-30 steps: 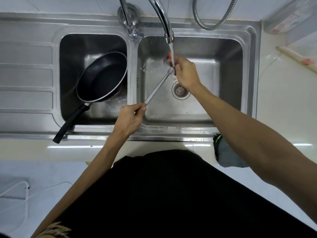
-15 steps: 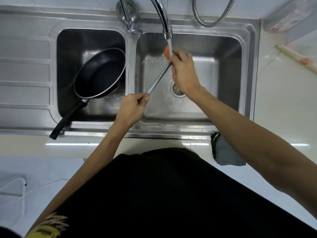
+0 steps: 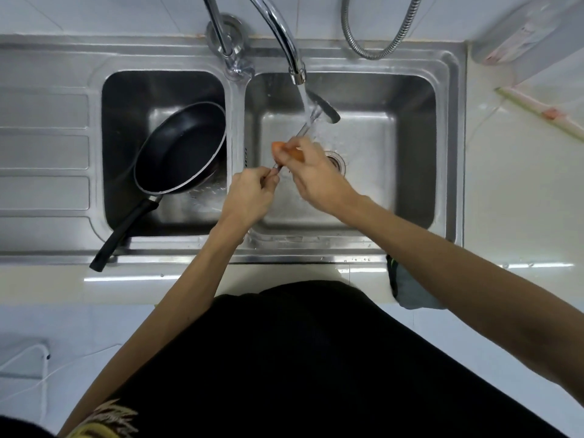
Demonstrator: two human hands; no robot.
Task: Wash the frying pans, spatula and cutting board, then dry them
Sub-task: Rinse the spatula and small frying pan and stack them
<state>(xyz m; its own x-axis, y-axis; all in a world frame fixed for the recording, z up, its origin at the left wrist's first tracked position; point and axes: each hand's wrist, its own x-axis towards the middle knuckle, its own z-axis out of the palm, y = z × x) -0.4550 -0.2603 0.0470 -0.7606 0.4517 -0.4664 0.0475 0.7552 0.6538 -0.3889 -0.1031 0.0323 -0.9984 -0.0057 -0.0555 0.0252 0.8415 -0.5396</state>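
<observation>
Over the right basin of the sink [image 3: 316,248], water [image 3: 305,96] runs from the tap [image 3: 284,39] straight onto the blade of the metal spatula [image 3: 328,112]; the blade sits high toward the basin's back edge and its shaft slants down toward the front. The left hand [image 3: 249,197] pinches the handle end between thumb and fingertips; the right hand [image 3: 316,175] curls round an orange sponge [image 3: 286,150], pressed onto the shaft just above the left hand. In the left basin the black frying pan [image 3: 180,147] lies tilted by the divider; its handle pokes out over the sink's front edge. A grey cloth [image 3: 410,289] hangs at the counter's front edge, right of the basins.
</observation>
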